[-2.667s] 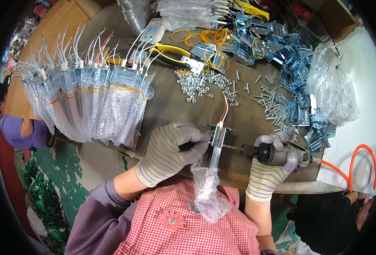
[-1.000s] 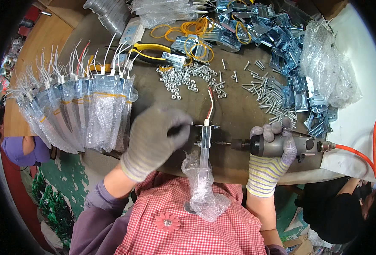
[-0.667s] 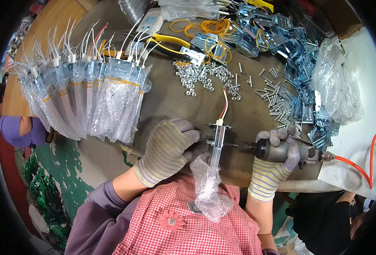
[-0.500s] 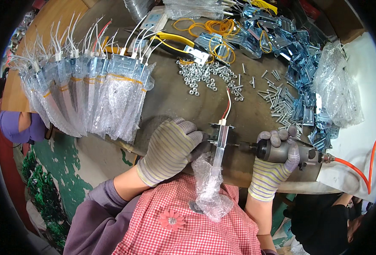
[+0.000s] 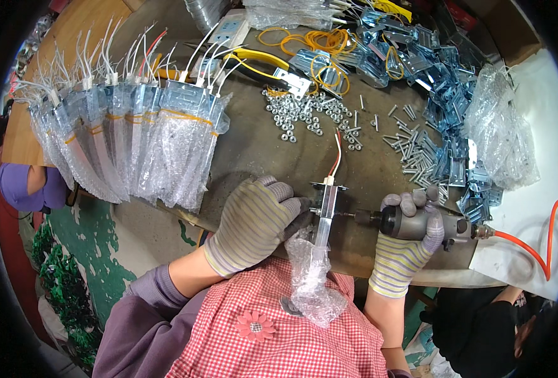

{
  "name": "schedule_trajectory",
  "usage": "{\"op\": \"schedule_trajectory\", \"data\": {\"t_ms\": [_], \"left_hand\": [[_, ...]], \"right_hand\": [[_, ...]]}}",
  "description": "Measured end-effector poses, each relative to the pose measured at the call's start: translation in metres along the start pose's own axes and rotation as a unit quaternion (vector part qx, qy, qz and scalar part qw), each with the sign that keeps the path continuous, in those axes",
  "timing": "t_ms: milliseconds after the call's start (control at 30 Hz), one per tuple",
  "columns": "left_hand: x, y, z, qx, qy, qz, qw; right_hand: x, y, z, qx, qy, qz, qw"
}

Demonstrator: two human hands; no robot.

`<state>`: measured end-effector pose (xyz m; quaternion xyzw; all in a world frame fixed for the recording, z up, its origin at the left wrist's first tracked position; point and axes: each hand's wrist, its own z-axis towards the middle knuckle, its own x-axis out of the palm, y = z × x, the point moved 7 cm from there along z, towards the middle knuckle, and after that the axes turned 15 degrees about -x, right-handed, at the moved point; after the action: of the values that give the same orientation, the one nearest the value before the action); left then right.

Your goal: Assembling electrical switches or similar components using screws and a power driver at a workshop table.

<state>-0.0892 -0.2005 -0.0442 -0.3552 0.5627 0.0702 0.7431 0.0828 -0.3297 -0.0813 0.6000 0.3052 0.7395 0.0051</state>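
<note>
My left hand point(image 5: 257, 217), in a grey striped glove, is closed at the left side of an aluminium bar point(image 5: 325, 220). A small bolt end shows between its fingertips and the bar; the fingertips are partly hidden. A metal bracket point(image 5: 329, 186) sits at the bar's top, where a red and a white wire come out. Bubble wrap point(image 5: 310, 283) covers the bar's lower part, against my checked apron. My gloved right hand point(image 5: 411, 236) grips a grey air screwdriver point(image 5: 411, 223) lying level, its thin bit pointing left and reaching the bar's right side.
Wrapped bars with white wires point(image 5: 184, 145) stand bundled at the left. Nuts point(image 5: 301, 113), screws point(image 5: 414, 148) and blue-silver brackets point(image 5: 443, 88) lie across the table, beside yellow-handled pliers point(image 5: 260, 60). An orange hose point(image 5: 525, 246) runs right from the screwdriver. Other people sit at both sides.
The hands and the screwdriver stay almost in place, with only a slight shift of my left hand to the right. The bar's wires and the orange hose have moved a little.
</note>
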Motion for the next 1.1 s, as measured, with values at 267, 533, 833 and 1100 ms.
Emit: {"op": "schedule_trajectory", "data": {"t_ms": [267,533,833,1100], "left_hand": [[0.0039,-0.0065,-0.0044,0.003,0.017,0.088,0.996],[0.0047,-0.0026,-0.0014,0.015,0.031,0.037,0.999],[0.0059,0.0007,-0.0029,0.021,0.011,0.014,1.0],[0.0062,0.0012,-0.0047,0.027,0.023,0.025,0.999]], "right_hand": [[0.0002,-0.0026,0.0006,0.016,-0.01,0.012,1.0],[-0.0027,-0.0023,0.0004,-0.002,0.005,-0.044,0.999],[-0.004,-0.0027,-0.0013,-0.003,0.003,-0.054,0.999],[0.002,-0.0064,-0.0033,-0.001,0.001,-0.059,0.998]]}}
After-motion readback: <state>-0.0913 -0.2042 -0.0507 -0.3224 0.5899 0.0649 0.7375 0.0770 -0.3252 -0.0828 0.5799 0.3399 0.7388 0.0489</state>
